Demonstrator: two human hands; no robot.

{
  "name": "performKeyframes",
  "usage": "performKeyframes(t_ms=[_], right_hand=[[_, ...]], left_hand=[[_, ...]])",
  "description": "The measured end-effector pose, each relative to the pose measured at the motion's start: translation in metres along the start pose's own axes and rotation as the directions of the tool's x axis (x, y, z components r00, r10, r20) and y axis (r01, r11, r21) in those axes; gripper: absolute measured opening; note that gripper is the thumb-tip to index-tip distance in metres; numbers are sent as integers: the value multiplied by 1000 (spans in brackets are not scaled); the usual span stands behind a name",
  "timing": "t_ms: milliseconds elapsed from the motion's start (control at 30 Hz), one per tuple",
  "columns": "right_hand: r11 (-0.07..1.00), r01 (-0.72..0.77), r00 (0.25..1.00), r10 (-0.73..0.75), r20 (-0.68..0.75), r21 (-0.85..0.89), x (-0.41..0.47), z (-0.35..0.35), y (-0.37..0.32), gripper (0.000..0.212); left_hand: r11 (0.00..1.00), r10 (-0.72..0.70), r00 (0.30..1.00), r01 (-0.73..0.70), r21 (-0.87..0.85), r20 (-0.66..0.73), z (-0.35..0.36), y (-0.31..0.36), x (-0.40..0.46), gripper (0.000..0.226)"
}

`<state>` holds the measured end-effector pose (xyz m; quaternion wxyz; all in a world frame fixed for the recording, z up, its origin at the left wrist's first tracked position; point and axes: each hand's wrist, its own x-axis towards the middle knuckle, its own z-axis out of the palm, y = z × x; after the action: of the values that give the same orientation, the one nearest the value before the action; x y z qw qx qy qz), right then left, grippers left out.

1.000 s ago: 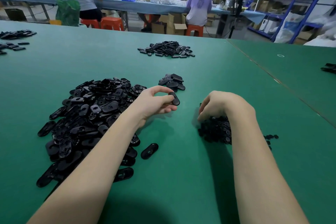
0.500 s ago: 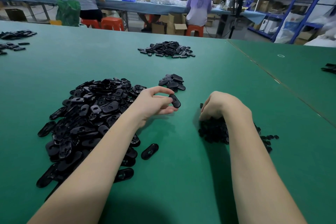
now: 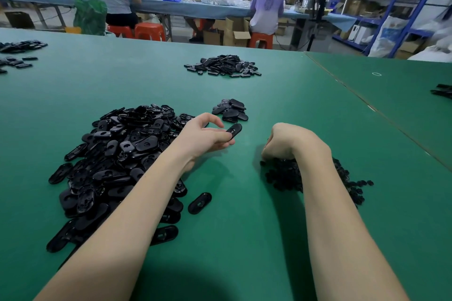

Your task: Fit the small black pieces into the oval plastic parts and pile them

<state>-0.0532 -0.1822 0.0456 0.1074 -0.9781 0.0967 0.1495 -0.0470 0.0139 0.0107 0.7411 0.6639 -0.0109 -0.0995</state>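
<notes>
We see a green table (image 3: 244, 239) with a big heap of oval parts (image 3: 117, 154) at our left. Our left hand (image 3: 203, 137) pinches one oval part (image 3: 234, 130) above the cloth, just in front of a small pile (image 3: 230, 110) of ovals. Our right hand (image 3: 283, 142) curls, knuckles up, fingertips down in the heap of small pieces (image 3: 315, 178); what it holds is hidden. A loose oval (image 3: 199, 203) lies near our left forearm. Farther off sits another heap (image 3: 223, 66), and people sit at a long bench (image 3: 171, 7).

Left hand (image 3: 205, 135) in pinching grip; right hand (image 3: 285, 142) curled downward.
</notes>
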Motion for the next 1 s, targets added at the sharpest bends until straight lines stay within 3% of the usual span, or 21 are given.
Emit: performKeyframes(t_ms=[133, 233, 400, 567, 1000], right_hand=[[980, 134, 991, -130, -36, 148, 1, -8, -1, 14], [895, 218, 976, -202, -83, 389, 1, -7, -4, 9], [772, 264, 964, -229, -135, 578, 2, -1, -13, 7], [716, 304, 952, -255, -170, 628, -1, 2, -17, 9], [719, 357, 933, -304, -192, 596, -1, 3, -15, 7]], left_hand=[[999, -13, 1000, 12, -50, -13, 3, 1, -1, 33], [999, -36, 999, 35, -41, -34, 5, 3, -2, 20], [999, -22, 999, 23, 29, -38, 5, 5, -2, 16], [1000, -5, 1000, 5, 6, -11, 5, 6, -4, 19], [1000, 29, 998, -30, -5, -57, 2, 5, -2, 30]])
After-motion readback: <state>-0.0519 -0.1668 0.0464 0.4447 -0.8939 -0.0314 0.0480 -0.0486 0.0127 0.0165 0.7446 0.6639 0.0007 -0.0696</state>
